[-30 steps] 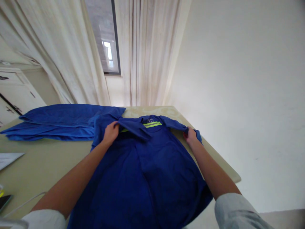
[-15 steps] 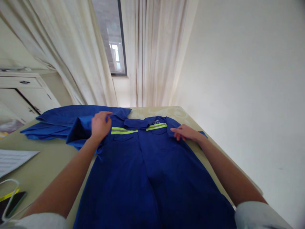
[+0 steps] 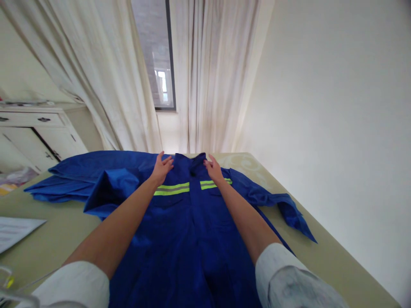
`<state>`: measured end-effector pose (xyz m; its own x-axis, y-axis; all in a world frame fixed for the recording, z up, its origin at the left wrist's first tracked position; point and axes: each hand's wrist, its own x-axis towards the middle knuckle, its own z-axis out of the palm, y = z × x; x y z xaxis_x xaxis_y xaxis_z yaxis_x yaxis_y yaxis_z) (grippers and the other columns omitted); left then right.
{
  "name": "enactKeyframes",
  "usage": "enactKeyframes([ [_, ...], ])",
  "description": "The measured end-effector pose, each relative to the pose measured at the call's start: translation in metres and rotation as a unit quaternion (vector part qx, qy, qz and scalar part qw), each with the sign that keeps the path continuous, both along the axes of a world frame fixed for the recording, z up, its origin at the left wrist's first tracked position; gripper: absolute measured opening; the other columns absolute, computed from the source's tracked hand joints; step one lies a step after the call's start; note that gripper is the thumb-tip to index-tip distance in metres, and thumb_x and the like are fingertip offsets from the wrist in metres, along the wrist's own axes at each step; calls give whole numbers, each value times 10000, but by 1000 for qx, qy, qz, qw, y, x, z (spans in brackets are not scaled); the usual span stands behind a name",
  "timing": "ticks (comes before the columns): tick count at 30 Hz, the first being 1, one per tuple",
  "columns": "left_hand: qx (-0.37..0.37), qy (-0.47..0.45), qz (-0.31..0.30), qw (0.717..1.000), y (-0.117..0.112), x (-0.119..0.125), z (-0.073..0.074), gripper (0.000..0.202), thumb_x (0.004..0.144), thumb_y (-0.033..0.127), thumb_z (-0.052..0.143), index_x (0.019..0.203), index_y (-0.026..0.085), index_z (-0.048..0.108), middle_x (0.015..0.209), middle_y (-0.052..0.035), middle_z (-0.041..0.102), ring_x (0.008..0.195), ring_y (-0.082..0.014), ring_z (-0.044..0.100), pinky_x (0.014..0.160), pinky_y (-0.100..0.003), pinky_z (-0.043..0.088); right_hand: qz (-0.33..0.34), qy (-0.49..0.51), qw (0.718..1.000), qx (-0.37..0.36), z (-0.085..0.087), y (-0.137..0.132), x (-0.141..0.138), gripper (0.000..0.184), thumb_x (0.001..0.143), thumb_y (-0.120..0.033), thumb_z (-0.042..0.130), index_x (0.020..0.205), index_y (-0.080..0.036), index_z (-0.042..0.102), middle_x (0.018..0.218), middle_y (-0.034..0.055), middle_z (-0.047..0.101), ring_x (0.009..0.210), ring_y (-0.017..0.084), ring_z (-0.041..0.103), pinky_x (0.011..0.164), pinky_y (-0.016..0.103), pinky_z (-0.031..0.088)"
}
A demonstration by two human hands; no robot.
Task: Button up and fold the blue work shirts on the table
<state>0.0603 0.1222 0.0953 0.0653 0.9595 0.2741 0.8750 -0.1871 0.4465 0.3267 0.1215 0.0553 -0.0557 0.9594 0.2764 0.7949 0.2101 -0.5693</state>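
Note:
A dark blue work jacket (image 3: 175, 231) with yellow-green and grey reflective strips lies front up on the table, its collar (image 3: 183, 162) standing up at the far end. My left hand (image 3: 160, 170) is beside the collar's left corner, fingers spread, tips at or very near the cloth. At the opposite corner is my right hand (image 3: 214, 170), its fingers also apart and close against the collar edge. Whether either fingertip presses the fabric cannot be made out. One sleeve (image 3: 272, 199) stretches to the right with its end bent towards me; bunched blue cloth (image 3: 111, 188) lies left of the jacket.
More folded blue cloth (image 3: 61, 184) lies at the table's far left. A printed sheet (image 3: 17, 231) and a white cable (image 3: 19, 295) are at the left side. The table (image 3: 324, 265) borders a white wall (image 3: 337, 107); curtains (image 3: 218, 77) and a cabinet (image 3: 73, 132) stand beyond.
Both hands have moved inward to the collar, the left from the left shoulder, the right from the right sleeve. The collar now stands up, and the right sleeve is spread outward.

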Motion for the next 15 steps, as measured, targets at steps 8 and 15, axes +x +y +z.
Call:
enactKeyframes([
  [8,-124,217,88,964,7,-69,-2,824,876,535,702,1545,105,487,1518,-330,532,1430,-513,468,1128,-689,350,-41,-27,998,-39,-27,-28,68,616,956,-299,659,1533,-122,538,1515,198,598,1429,305,548,1231,431,370],
  [15,-48,282,39,957,20,-82,32,337,920,405,655,1182,209,736,1344,-199,648,1341,-454,492,1065,-599,384,-99,-194,966,-136,-36,-58,112,656,1043,-507,529,1571,-117,516,1648,184,454,1503,327,453,1239,410,339],
])
